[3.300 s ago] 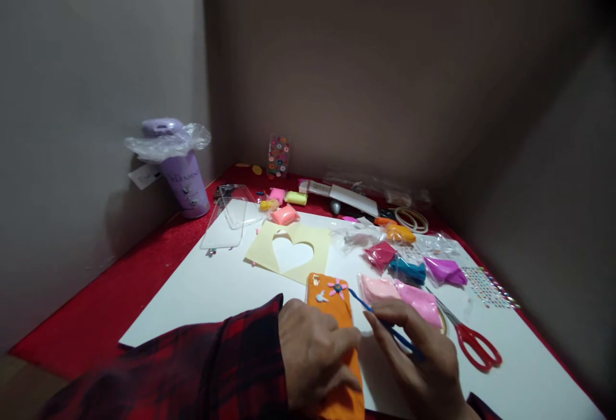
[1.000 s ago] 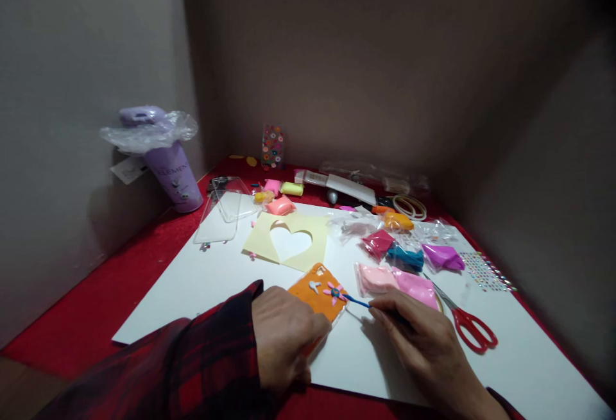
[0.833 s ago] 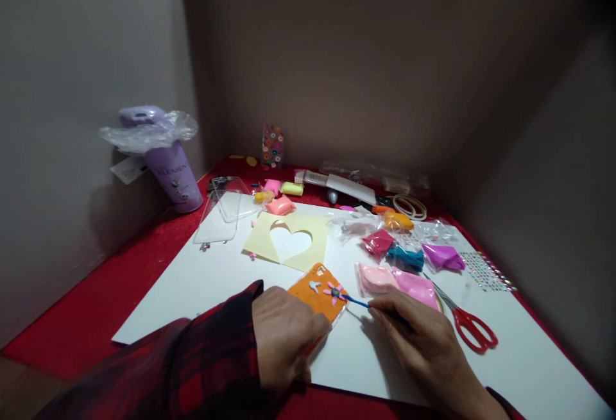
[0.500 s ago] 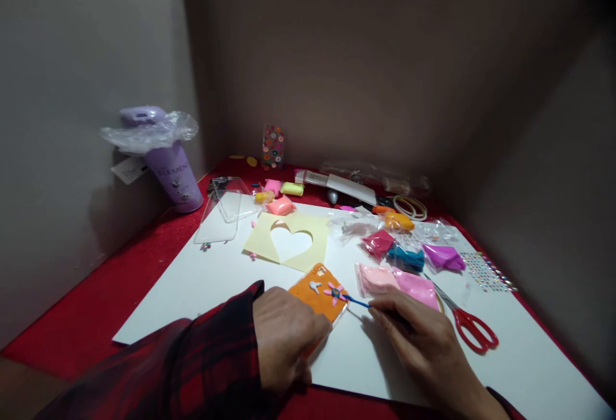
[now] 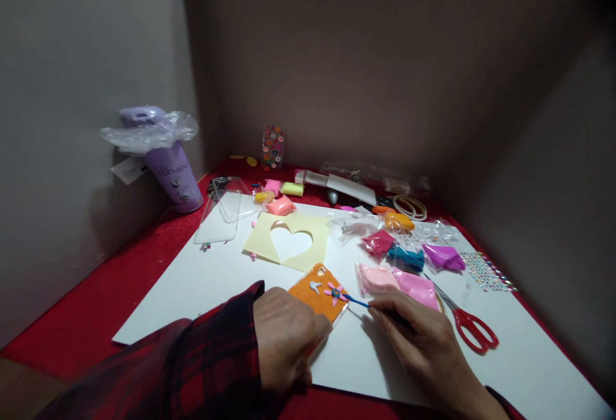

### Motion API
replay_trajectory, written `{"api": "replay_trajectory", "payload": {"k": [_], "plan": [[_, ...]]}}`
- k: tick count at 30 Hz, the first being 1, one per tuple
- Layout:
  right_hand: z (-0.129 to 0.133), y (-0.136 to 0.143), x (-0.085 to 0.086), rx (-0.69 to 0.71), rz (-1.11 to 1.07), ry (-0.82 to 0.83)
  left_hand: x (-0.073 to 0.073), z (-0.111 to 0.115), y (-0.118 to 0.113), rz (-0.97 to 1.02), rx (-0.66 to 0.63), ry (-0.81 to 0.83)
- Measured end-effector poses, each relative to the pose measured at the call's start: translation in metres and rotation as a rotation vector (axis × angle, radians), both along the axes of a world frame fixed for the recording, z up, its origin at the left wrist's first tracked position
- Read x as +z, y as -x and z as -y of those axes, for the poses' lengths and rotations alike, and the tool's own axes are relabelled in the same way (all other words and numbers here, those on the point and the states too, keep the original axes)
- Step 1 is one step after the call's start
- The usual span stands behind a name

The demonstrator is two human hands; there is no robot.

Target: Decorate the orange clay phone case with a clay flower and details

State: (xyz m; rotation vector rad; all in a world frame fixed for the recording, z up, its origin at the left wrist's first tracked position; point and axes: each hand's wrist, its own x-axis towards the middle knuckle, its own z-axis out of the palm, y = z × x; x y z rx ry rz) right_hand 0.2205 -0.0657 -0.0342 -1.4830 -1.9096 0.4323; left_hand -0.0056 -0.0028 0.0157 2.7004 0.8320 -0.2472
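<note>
On white board (image 5: 192,285), in head view: orange case (image 5: 305,292), newly turned aslant, with left grip (image 5: 283,336) closed over lower part. Right grip (image 5: 423,333) pinched quite narrow on blue stick (image 5: 359,302), tip at pink flower (image 5: 335,292); contact not possible to tell. Probably easier to reach flower petals from such angle.
</note>
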Motion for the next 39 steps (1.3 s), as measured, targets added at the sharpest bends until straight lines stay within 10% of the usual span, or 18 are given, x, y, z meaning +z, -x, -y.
{"api": "replay_trajectory", "payload": {"k": [39], "plan": [[-0.0019, 0.0001, -0.0045, -0.029, -0.008, 0.148, 0.005, 0.0002, -0.0027, -0.059, 0.017, 0.06]]}}
